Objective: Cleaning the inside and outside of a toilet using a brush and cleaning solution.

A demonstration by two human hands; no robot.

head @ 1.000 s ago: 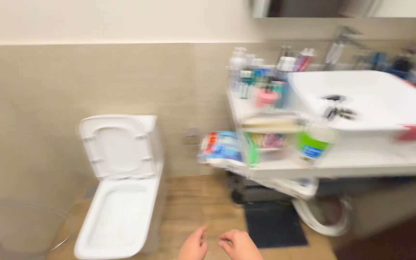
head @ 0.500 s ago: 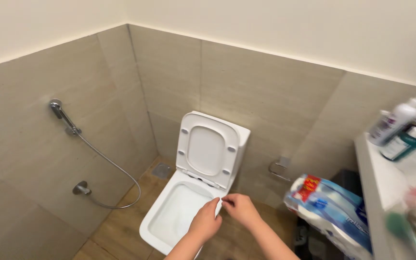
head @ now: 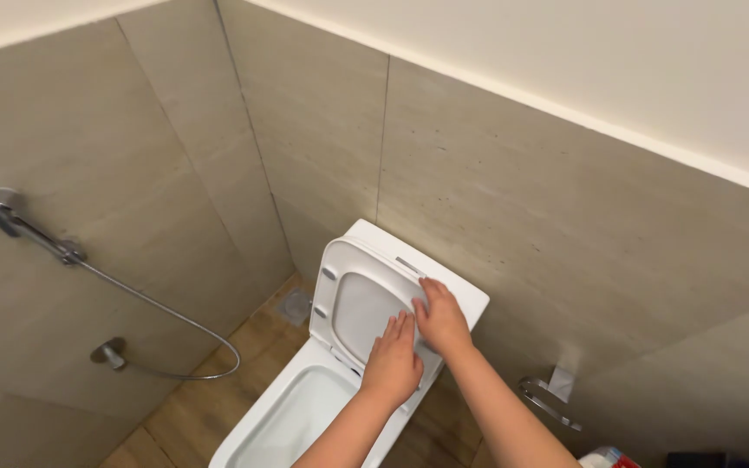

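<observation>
Views: you have one camera only, worn on your head, so no second view overlaps it.
Position: it sits above and in front of the toilet (head: 340, 381).
Direction: it faces down and forward into the tiled wall corner (head: 244, 130).
Nearness: close; your forearms enter from the bottom edge, and the left hand (head: 394, 368) and right hand (head: 439, 319) fill the lower centre.
</observation>
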